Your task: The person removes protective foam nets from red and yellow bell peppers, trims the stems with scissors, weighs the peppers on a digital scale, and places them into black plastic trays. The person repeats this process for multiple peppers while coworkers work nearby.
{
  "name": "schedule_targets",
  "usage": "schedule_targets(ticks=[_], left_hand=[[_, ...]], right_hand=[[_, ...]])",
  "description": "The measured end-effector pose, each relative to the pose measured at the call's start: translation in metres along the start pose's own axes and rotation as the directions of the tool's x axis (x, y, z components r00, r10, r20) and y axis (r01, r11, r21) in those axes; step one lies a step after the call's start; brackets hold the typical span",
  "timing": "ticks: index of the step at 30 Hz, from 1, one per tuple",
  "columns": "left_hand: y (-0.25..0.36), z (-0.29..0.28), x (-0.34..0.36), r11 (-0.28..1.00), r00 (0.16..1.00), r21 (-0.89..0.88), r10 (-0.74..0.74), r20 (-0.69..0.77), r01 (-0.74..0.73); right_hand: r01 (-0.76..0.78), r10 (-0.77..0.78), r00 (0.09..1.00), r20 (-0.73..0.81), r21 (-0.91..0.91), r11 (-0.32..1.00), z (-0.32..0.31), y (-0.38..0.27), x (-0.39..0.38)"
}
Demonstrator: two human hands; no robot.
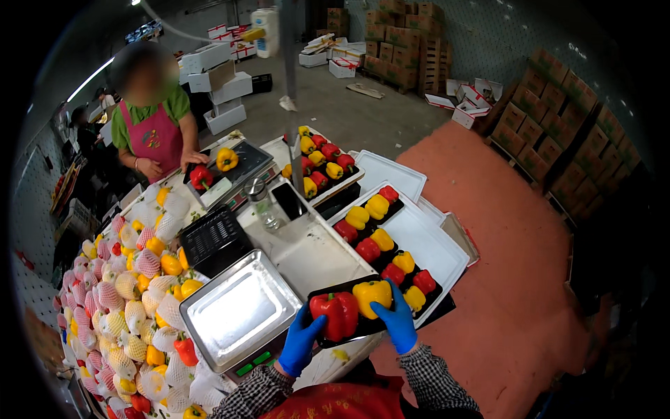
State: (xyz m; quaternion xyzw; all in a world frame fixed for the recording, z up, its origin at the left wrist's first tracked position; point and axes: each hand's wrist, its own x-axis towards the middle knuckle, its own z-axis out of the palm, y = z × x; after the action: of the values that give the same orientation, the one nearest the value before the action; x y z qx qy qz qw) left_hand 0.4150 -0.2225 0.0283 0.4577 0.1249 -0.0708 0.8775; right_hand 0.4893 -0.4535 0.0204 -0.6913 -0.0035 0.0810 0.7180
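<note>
Concrete floor (pixel 321 99) spreads beyond a white table (pixel 307 257). Over its near edge a black tray (pixel 367 327) lies between the hands, long axis running left to right, carrying a red pepper (pixel 335 314) and a yellow pepper (pixel 371 296). Left hand (pixel 300 343) and right hand (pixel 398 321) clasp its opposite ends; the right is nearer the white foam box (pixel 434 244), whose left side holds packed peppers (pixel 403 262). Toward the table's left edge sit a steel pan (pixel 241 311) and a black basket (pixel 212 236).
</note>
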Motion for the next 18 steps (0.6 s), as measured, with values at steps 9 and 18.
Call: schedule_targets(ticks=[9,18], left_hand=[[-0.063,0.125,0.214,0.960,0.968,0.121,-0.250,-0.034,0.252],[-0.183,0.154,0.404,0.930,0.929,0.030,-0.363,-0.069,0.366]], right_hand=[[-0.034,0.033,0.993,-0.116,-0.003,0.999,-0.174,0.027,0.173],[-0.011,-0.027,0.990,-0.139,-0.267,0.964,-0.298,0.119,0.342]])
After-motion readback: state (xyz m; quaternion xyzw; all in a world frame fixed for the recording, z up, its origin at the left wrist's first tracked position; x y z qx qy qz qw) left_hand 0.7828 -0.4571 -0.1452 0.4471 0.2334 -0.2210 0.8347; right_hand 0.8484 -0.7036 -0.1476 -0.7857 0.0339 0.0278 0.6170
